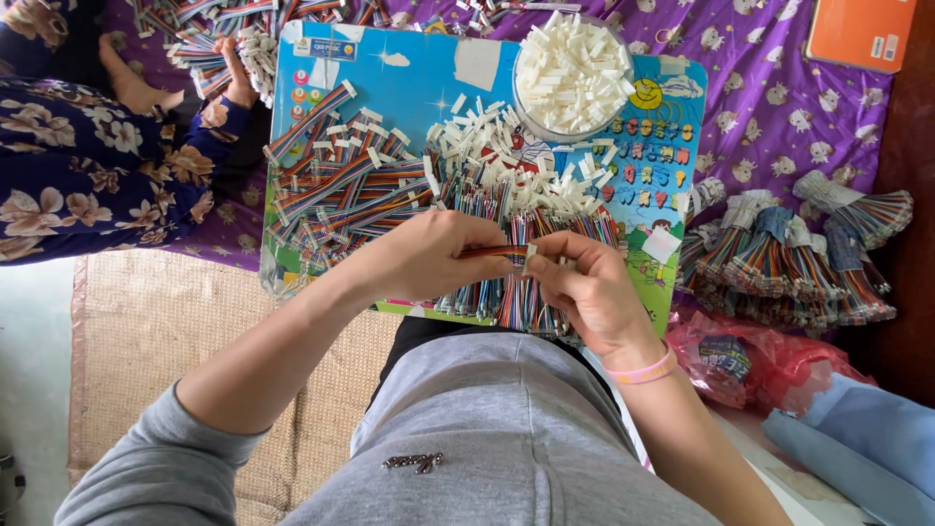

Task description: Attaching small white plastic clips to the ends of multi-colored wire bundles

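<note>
Both hands, left hand (429, 255) and right hand (584, 287), pinch a rainbow ribbon cable (499, 252) between them, apparently seating its white connector (530, 255); pressing it home squarely seems needed.

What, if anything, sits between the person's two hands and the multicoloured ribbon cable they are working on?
Nothing visible does. The left hand and the right hand both grip the multicoloured ribbon cable, with a small white plastic connector at the right fingertips. The pile of finished cables lies beyond, on the blue cartoon board.
</note>
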